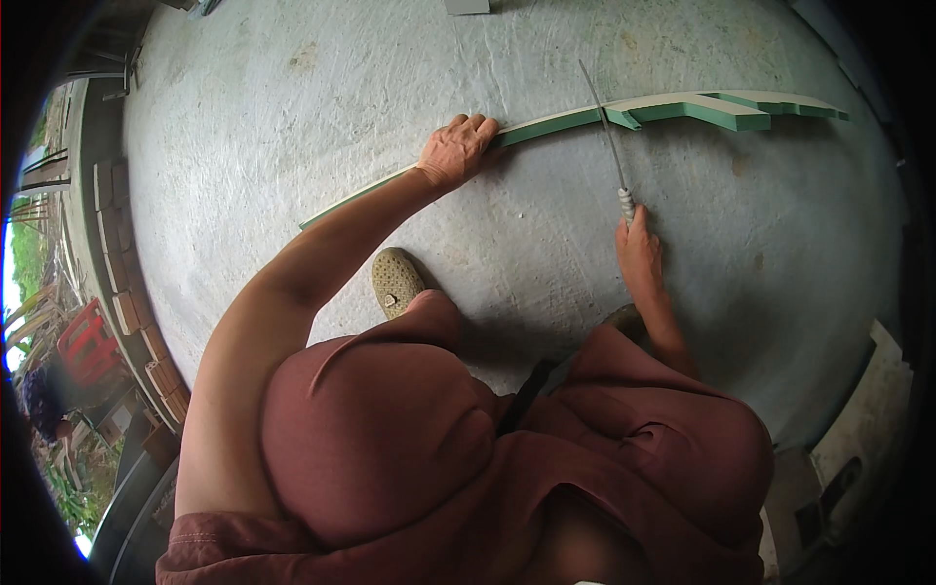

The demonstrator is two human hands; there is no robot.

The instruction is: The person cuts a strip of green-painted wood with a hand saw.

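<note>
Head view looks straight down on a person crouching over a grey concrete floor (292, 117), with knees in reddish-brown cloth filling the lower middle of the picture. Just beyond the knees a beige perforated shoe (396, 281) stands flat on the floor. Farther out on the right, the right hand (640, 255) is closed in a fist around the pale wrapped handle of a long thin blade (603, 122); the fingers are pressed together around the handle, and the blade slants up and to the left from the hand. Its far part crosses over a long narrow board (546, 125) with a pale top face and green edges, which lies on the floor and runs from lower left to upper right. The left hand (456, 149), at the end of a bare outstretched arm, presses palm down on this board to the left of the blade, with fingers laid flat and close together over its far edge, not curled around anything. Beyond the blade, the board's right end breaks into stepped, jagged green-edged sections. At the far left rim, past the edge of the floor, stands a row of reddish bricks (127, 312) and a red plastic crate (86, 341).
</note>
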